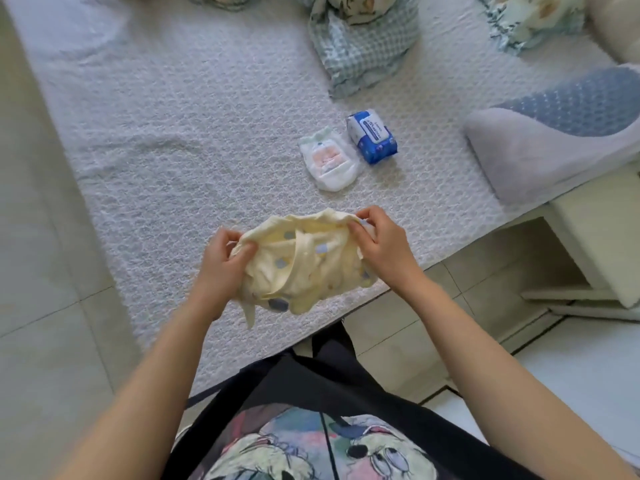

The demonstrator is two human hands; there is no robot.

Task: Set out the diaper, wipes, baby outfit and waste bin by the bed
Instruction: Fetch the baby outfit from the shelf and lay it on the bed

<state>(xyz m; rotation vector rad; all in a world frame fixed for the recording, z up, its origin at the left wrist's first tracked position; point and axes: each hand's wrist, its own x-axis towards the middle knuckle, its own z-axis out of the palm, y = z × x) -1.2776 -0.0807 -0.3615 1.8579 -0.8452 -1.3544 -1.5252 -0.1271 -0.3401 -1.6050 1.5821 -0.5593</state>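
A pale yellow baby outfit [304, 265] with blue patches is bunched between both hands just above the near edge of the bed [173, 150]. My left hand [221, 258] grips its left side and my right hand [381, 240] pinches its upper right edge. Beyond them a white diaper [329, 161] lies flat on the bed cover. A blue and white pack of wipes [372, 136] lies right beside the diaper, on its right. No waste bin is in view.
A grey and blue pillow [554, 140] rests at the bed's right end, by a white bedside cabinet [595, 230]. A checked blanket [360, 39] and printed cushions lie at the far side. Tiled floor [485, 289] runs along the bed's near edge.
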